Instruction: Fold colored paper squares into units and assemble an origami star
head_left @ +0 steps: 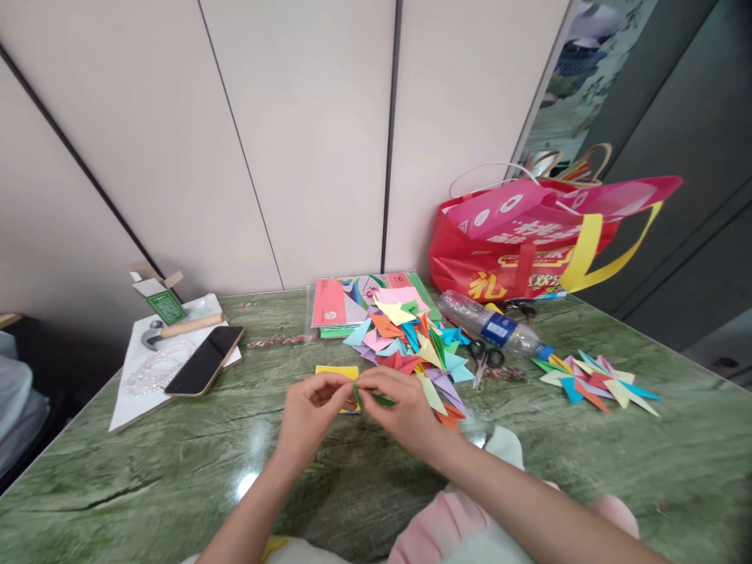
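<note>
Between my two hands is a small piece of folded green paper (358, 395), partly covered by the fingers. My left hand (316, 406) pinches its left side with thumb and forefinger. My right hand (399, 403) grips it from the other side, and some green shows under that palm. Just behind the hands, a yellow paper stack (337, 370) lies on the table. A heap of folded paper pieces (435, 356) in many colours spreads beyond my right hand.
Black-handled scissors (485, 356), a plastic bottle (499, 327) and folded paper stars (599, 381) lie right on the green table (193, 478). A red bag (517, 243) stands behind. At left, a phone (205, 362) and hammer (182, 329) rest on a white board (126, 395).
</note>
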`<state>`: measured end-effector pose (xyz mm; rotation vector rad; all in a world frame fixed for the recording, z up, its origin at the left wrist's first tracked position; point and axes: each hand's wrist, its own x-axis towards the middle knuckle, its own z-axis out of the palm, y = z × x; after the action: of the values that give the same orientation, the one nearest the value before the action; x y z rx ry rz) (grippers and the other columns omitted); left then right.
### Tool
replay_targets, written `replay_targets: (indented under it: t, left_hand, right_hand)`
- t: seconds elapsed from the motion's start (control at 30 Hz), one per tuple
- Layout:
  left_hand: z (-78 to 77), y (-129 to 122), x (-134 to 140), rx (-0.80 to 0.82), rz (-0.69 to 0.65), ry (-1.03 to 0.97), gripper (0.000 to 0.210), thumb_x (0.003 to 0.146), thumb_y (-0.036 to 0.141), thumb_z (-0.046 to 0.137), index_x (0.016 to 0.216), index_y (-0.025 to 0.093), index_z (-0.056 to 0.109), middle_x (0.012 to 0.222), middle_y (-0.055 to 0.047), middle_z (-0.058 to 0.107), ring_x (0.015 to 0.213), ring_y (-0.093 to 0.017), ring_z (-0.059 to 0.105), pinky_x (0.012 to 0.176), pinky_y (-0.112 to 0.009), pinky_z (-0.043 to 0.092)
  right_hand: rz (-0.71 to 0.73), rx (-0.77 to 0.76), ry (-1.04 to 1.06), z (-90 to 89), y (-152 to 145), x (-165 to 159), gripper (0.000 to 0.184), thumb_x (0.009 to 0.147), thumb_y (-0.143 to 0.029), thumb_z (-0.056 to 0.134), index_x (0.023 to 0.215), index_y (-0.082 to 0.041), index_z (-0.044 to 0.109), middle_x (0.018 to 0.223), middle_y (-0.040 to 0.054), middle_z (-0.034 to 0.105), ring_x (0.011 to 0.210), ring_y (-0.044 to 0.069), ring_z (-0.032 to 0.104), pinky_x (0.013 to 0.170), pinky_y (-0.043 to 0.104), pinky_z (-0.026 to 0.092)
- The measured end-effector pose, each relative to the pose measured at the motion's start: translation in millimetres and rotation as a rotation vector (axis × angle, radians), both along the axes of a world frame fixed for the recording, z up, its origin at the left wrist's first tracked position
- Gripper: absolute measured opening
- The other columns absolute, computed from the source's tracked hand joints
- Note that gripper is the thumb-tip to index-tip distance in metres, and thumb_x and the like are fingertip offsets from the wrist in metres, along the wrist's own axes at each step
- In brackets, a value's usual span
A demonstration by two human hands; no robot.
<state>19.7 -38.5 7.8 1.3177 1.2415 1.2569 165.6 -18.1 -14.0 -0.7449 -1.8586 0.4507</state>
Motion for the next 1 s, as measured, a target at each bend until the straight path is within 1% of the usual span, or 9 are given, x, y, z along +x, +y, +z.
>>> replay_targets:
  t: [0.13, 0.27, 0.47, 0.73, 0.83, 1.0]
  left_hand:
    - [0.7, -1, 1, 0.011, 0.019, -0.002, 0.010, 0.064, 0.023, 0.066, 0.067, 0.014, 0.066, 0.061, -0.001, 0.067, 0.056, -0.014, 0.063, 0.058, -0.024, 0.053]
    - [2.9, -2, 3, 0.029, 0.023, 0.029, 0.009, 0.064, 0.023, 0.066, 0.067, 0.014, 0.066, 0.061, -0.001, 0.067, 0.056, -0.015, 0.063, 0.058, -0.024, 0.053]
    - [3.0, -3, 3, 0.070, 0.018, 0.087, 0.009, 0.065, 0.022, 0.065, 0.066, 0.014, 0.068, 0.063, -0.002, 0.068, 0.058, -0.015, 0.063, 0.058, -0.024, 0.053]
    - [6.3, -3, 2, 0.050, 0.000, 0.016, 0.008, 0.063, 0.020, 0.066, 0.069, 0.015, 0.069, 0.065, -0.001, 0.069, 0.058, -0.014, 0.063, 0.058, -0.022, 0.053]
    - [3.8, -2, 2, 0.052, 0.009, 0.006, 0.007, 0.063, 0.021, 0.067, 0.067, 0.015, 0.068, 0.064, -0.001, 0.069, 0.057, -0.014, 0.063, 0.058, -0.022, 0.054]
    - [-4.6, -1, 2, 0.021, 0.027, -0.070, 0.010, 0.064, 0.023, 0.066, 0.068, 0.014, 0.067, 0.064, -0.001, 0.068, 0.059, -0.016, 0.063, 0.059, -0.026, 0.055]
  right_hand:
    - [0.005, -0.025, 0.030, 1.0, -1, -1, 0.013, 0.077, -0.015, 0.050, 0.074, -0.018, 0.062, 0.070, 0.0036, 0.064, 0.065, 0.012, 0.059, 0.061, 0.023, 0.047]
    - [0.000, -0.024, 0.035, 5.2, -3, -2, 0.013, 0.076, -0.013, 0.050, 0.072, -0.017, 0.062, 0.069, 0.0038, 0.064, 0.065, 0.013, 0.058, 0.061, 0.024, 0.047]
    - [-0.041, 0.031, 0.017, 8.8, -4, -2, 0.015, 0.074, -0.011, 0.049, 0.067, -0.018, 0.061, 0.068, 0.0038, 0.063, 0.063, 0.013, 0.058, 0.058, 0.024, 0.047]
    - [-0.043, 0.092, 0.006, 5.7, -2, -3, 0.013, 0.073, -0.010, 0.052, 0.067, -0.016, 0.061, 0.070, 0.0058, 0.064, 0.065, 0.013, 0.059, 0.059, 0.023, 0.047]
    - [-0.041, 0.085, 0.025, 6.8, -2, -3, 0.014, 0.073, -0.010, 0.051, 0.067, -0.017, 0.062, 0.069, 0.0048, 0.064, 0.064, 0.013, 0.059, 0.059, 0.023, 0.047]
    - [-0.031, 0.050, 0.067, 7.0, -2, -5, 0.014, 0.073, -0.011, 0.051, 0.068, -0.018, 0.063, 0.070, 0.0040, 0.064, 0.064, 0.013, 0.059, 0.059, 0.023, 0.048]
